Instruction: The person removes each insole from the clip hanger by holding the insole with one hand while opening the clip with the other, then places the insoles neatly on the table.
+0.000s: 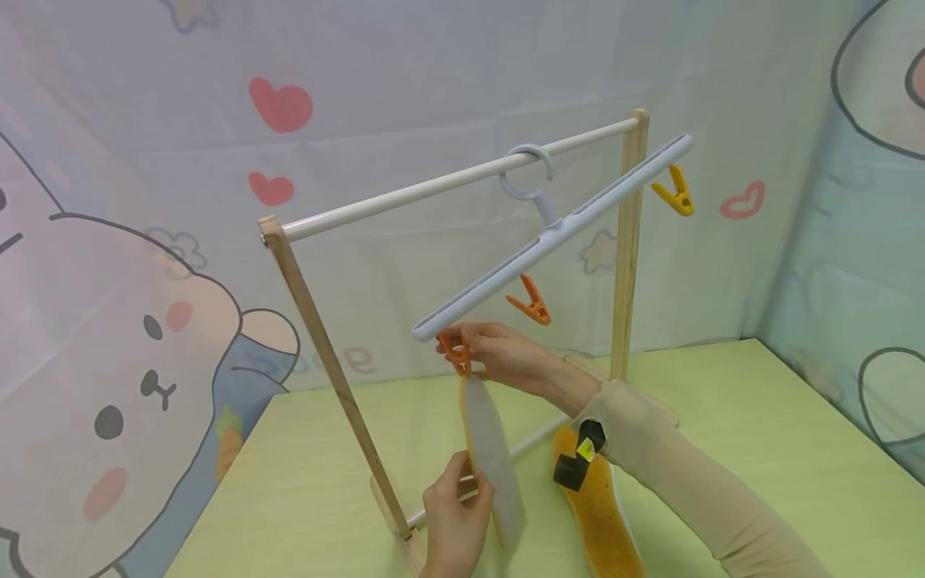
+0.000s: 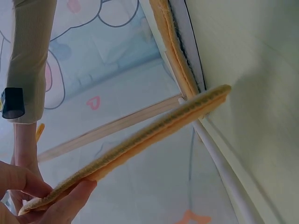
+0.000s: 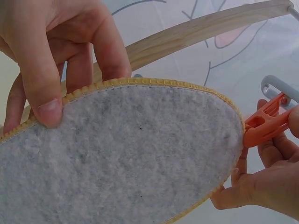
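A shoe insole (image 1: 493,449) with a grey felt underside and yellow stitched edge hangs upright below the near end of the white clothes hanger (image 1: 499,277). My left hand (image 1: 457,514) pinches it by its long edge, thumb on the felt in the right wrist view. My right hand (image 1: 506,357) pinches the handles of an orange clip (image 3: 268,123) at that hanger end. The clip's nose meets the insole's rounded tip. In the left wrist view the insole (image 2: 140,144) appears edge-on, its orange fuzzy layer along one side.
The hanger hooks over the white rail (image 1: 433,186) of a wooden-sided rack (image 1: 318,345). Another orange clip (image 1: 531,301) and a yellow clip (image 1: 675,193) hang from it. A second insole (image 1: 600,514), fuzzy orange side up, is on the pale green table (image 1: 246,498) beneath my right forearm.
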`<state>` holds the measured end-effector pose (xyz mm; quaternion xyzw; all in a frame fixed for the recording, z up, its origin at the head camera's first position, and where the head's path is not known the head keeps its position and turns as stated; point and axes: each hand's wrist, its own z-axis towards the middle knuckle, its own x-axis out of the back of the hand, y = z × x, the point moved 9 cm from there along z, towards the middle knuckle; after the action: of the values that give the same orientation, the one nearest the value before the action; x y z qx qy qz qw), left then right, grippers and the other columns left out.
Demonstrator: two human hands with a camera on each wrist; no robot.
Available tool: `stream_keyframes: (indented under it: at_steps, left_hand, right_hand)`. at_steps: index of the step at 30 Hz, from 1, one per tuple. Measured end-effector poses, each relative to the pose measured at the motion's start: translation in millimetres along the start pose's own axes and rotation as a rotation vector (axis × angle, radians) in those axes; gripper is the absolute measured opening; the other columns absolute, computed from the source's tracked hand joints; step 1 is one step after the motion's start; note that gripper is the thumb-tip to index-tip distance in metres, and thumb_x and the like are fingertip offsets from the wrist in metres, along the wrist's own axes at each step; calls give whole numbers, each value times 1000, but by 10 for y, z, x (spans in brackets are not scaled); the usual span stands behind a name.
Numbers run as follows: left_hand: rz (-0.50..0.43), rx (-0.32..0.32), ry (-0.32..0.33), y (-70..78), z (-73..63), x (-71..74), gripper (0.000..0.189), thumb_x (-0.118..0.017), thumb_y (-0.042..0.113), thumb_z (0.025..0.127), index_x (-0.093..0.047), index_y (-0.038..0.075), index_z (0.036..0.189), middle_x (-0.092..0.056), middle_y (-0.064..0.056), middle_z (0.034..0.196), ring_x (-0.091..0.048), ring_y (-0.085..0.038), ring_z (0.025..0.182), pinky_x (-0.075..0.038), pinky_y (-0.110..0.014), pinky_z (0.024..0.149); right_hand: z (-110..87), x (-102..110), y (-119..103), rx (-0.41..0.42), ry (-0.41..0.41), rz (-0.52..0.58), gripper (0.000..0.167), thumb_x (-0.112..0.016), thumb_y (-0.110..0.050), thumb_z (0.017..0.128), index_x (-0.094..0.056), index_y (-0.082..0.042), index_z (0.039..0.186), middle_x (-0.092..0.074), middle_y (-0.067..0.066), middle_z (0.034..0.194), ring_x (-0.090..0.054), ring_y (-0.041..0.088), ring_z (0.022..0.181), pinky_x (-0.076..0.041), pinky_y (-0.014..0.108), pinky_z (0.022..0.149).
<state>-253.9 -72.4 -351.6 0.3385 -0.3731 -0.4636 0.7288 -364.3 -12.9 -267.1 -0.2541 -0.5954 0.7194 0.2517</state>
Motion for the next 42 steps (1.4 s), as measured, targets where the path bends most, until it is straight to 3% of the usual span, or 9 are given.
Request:
stream_keyframes:
  at_steps: [11,23,30,35,42]
  left_hand:
    - [14,45,-17,-67,-17,-10,21,-50,-11,75,-59,1,90,-67,-17,80,-67,-22,63,-53,-17,55]
    - [30,69,-16,-110,-3,-1,21,-50,-11,73,-60,1,88,-67,-16,78,-67,-20,61,-52,-16,55]
    - [59,93,-11,-140,27,22,21,-51,-10,73,-60,3,87,-67,-15,78,-66,-16,60,-53,-18,55]
    - [65,97,-4,-149,37,31,21,-51,-10,74,-60,3,88,-67,-14,78,-66,-15,60,-53,-17,55]
    - [68,107,0,-157,37,45,21,-51,-10,74,-60,2,88,-66,-14,78,-66,-15,60,-53,-18,56]
  right_hand:
    - [1,-25,-24,22,-18,33,29,-52,-44,78,-60,-22,97,-55,-8,102,-44,13,97,-38,31,81]
    - [13,-6,9,12,-11,55,32,-54,-44,76,-60,-22,98,-55,-6,104,-45,12,96,-39,29,83]
    - [9,24,24,18,-18,67,47,-55,-47,75,-57,-20,113,-54,-4,112,-45,16,99,-39,30,83]
    - [7,17,23,19,-32,54,44,-49,-44,82,-55,-19,118,-52,-4,115,-43,17,100,-36,30,80]
    - [7,-8,20,19,-44,-5,53,-40,-44,89,-42,-11,131,-50,-4,119,-42,19,105,-36,35,85]
